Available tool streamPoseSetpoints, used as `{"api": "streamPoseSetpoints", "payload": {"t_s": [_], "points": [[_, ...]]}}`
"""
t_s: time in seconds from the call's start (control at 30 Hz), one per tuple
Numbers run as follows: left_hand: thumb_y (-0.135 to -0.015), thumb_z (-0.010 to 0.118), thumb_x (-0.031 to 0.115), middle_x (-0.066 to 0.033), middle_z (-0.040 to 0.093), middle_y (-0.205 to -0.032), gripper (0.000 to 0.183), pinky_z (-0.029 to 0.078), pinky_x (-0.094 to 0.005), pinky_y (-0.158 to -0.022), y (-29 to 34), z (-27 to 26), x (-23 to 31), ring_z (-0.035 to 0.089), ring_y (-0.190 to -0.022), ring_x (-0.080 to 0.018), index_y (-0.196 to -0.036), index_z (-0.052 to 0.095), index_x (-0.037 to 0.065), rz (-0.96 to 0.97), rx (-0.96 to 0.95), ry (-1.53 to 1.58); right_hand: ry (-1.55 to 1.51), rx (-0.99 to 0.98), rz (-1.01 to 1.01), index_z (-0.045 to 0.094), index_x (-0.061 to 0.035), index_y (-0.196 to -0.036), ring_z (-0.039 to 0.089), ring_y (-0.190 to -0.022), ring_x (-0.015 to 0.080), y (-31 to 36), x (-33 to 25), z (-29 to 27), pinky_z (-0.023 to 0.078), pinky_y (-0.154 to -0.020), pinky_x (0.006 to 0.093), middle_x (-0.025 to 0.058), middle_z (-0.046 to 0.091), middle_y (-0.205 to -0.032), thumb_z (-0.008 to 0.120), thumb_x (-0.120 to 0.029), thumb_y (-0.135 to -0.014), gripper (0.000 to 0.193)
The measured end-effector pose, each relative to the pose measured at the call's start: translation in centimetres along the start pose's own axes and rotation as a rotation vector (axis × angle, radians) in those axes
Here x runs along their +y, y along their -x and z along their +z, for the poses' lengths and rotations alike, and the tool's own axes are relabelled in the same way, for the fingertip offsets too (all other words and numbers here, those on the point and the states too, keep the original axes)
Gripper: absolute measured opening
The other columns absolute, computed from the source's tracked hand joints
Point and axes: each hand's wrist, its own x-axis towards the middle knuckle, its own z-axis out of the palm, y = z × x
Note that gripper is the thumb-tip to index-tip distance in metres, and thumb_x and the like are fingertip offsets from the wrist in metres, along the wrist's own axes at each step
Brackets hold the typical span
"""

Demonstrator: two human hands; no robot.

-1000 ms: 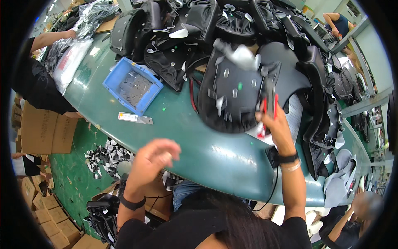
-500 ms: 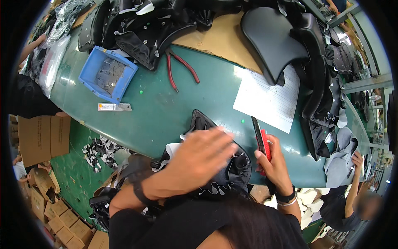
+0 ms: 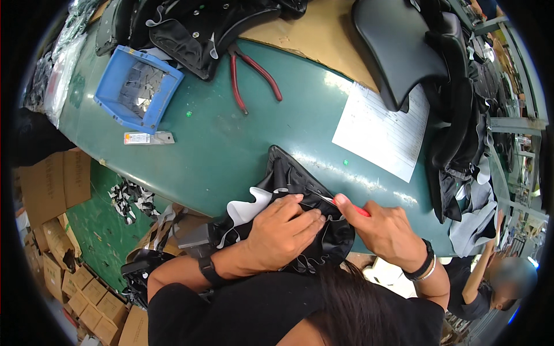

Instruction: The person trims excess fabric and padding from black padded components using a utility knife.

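A black padded seat piece (image 3: 287, 170) with a loose fabric cover and pale edge trim lies at the table's near edge, its narrow end pointing away from me. My left hand (image 3: 283, 235) rests over its middle, fingers curled and pinching the fabric. A red utility knife (image 3: 359, 211) is gripped in my right hand (image 3: 385, 232). The knife points left, its front end at the cover just beyond my left fingertips. Exactly where the blade meets the material is too small to tell. White-grey lining (image 3: 248, 206) sticks out on the piece's left side.
Red-handled pliers (image 3: 257, 75) lie beyond the piece. A blue bin (image 3: 109, 92) holds metal blades, with a small blade pack (image 3: 149, 138) beside it. Printed paper (image 3: 381, 132), cardboard (image 3: 311, 40) and black padded parts (image 3: 398, 46) occupy the far side. Another person (image 3: 482, 288) works at right.
The right hand has brought the knife left and down from the upright onto the black piece. My left hand, blurred and lifted earlier, has settled on the cover. The view has shifted slightly.
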Motion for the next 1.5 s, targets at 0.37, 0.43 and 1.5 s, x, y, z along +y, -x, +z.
{"api": "streamPoseSetpoints", "payload": {"t_s": [0.37,0.43,1.5], "points": [[-0.071,0.067,0.013,-0.0035,0.054,-0.093,0.024,0.039,-0.0346,-0.073,-4.7,-1.3,-0.5,0.049,-0.082,-0.0206,-0.093,0.063,0.007,0.145,-0.317,-0.064,-0.07,0.011,0.239,0.05,-0.0206,-0.137,0.053,-0.049,0.0299,7.0,0.0,0.9,0.042,-0.045,0.0404,0.0104,0.049,-0.062,0.062,-0.008,-0.085,0.054],[-0.077,0.067,0.014,-0.0004,0.054,-0.084,0.014,0.037,-0.0348,-0.076,-4.3,0.1,-1.5,0.05,-0.076,-0.0194,-0.089,0.062,0.008,0.217,-0.15,0.049,-0.108,0.04,0.238,0.049,-0.0205,-0.138,0.053,-0.049,0.0293,7.0,0.0,1.0,0.041,-0.045,0.0395,0.0095,0.05,-0.064,0.064,-0.011,-0.086,0.055],[-0.074,0.067,0.021,-0.0053,0.048,-0.054,0.028,0.04,-0.0314,-0.056,-7.5,-2.0,-2.1,0.05,-0.056,-0.0148,-0.056,0.053,0.006,-0.539,-0.432,0.6,-0.179,0.42,0.331,0.043,-0.0124,-0.14,0.056,-0.053,0.0359,6.1,-3.9,6.4,0.043,-0.051,0.0453,0.0132,0.058,-0.068,0.065,-0.012,-0.085,0.059]]}}
